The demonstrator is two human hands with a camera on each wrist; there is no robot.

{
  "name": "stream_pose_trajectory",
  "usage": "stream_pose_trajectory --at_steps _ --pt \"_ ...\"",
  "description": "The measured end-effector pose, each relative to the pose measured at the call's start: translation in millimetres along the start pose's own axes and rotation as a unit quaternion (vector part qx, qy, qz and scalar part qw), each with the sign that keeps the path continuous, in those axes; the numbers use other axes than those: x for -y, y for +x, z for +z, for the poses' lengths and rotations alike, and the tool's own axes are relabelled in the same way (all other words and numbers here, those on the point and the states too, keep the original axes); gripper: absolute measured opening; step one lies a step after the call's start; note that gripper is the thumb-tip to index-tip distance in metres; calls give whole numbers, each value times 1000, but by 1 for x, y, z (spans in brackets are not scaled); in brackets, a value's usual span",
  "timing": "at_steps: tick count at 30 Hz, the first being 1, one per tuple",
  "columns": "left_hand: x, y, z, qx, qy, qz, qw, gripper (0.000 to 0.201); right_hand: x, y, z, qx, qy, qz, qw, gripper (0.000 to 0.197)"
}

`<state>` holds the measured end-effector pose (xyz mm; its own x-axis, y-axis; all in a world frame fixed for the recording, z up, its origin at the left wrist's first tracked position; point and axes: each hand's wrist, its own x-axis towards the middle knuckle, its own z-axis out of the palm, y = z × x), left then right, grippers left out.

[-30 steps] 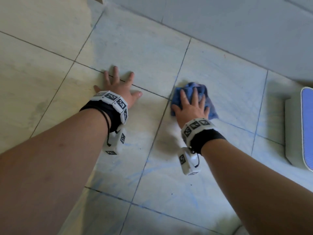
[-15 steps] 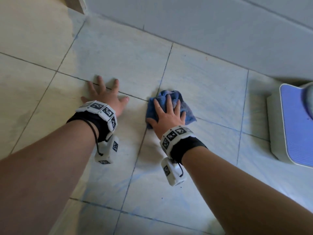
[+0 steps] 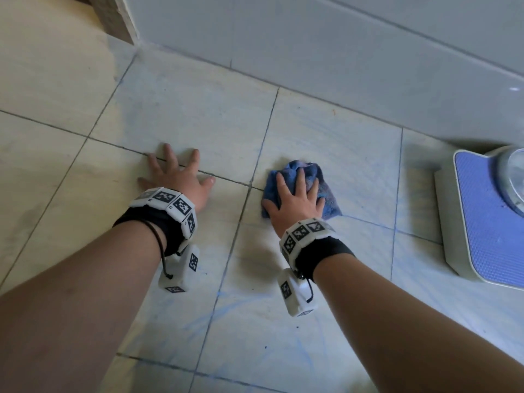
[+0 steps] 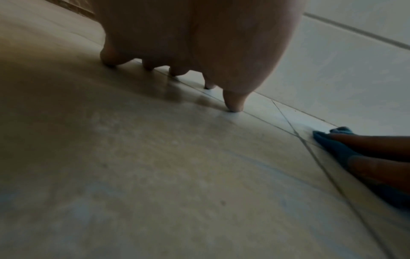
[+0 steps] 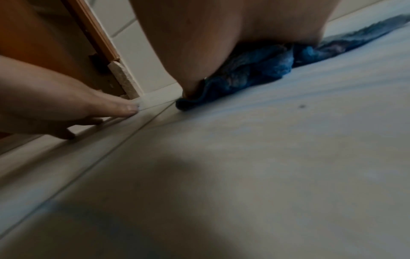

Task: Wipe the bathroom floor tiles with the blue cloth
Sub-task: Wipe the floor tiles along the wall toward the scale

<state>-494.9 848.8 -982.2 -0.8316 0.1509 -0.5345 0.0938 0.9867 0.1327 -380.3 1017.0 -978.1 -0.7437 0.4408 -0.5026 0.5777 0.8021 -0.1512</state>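
Note:
The crumpled blue cloth (image 3: 329,207) lies on the pale floor tiles (image 3: 184,109), just right of a grout crossing. My right hand (image 3: 297,199) presses flat on it with fingers spread and straight. In the right wrist view the cloth (image 5: 255,70) bunches under the palm (image 5: 210,35). My left hand (image 3: 175,177) rests flat on the bare tile to the left, fingers spread across a grout line, holding nothing. The left wrist view shows its fingertips (image 4: 233,103) on the floor and the cloth (image 4: 332,145) off to the right.
A white bathroom scale (image 3: 487,222) with a blue mat top sits on the floor at the right. A tiled wall (image 3: 312,52) runs along the far side, close behind the cloth. A wooden door frame (image 3: 113,15) stands at the top left. Faint blue streaks mark the near tiles.
My right hand slid the cloth left onto the grout crossing, then back to its right side. The left hand stayed planted. My view shifted, so the scale shows more.

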Motion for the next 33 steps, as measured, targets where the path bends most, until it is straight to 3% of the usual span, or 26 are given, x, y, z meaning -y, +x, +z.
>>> stream_pose_trajectory --at_steps 6,9,15,17,23,33 --pt "-3 0 -1 -3 14 2 1000 70 26 -5 7 21 -25 -92 995 60" --pt "-3 3 -1 -1 17 5 1000 70 22 -2 6 28 -29 -98 994 59" --pt "-5 8 -6 15 16 11 1000 72 -14 22 -18 2 27 47 999 62" --pt "-5 9 -7 17 16 11 1000 72 -10 25 -20 10 30 64 997 62" --pt "-10 17 -9 13 10 20 1000 72 27 16 -6 30 -2 -36 999 60" --pt "-24 34 -17 10 -2 13 1000 77 41 24 -6 56 -9 -97 994 59"
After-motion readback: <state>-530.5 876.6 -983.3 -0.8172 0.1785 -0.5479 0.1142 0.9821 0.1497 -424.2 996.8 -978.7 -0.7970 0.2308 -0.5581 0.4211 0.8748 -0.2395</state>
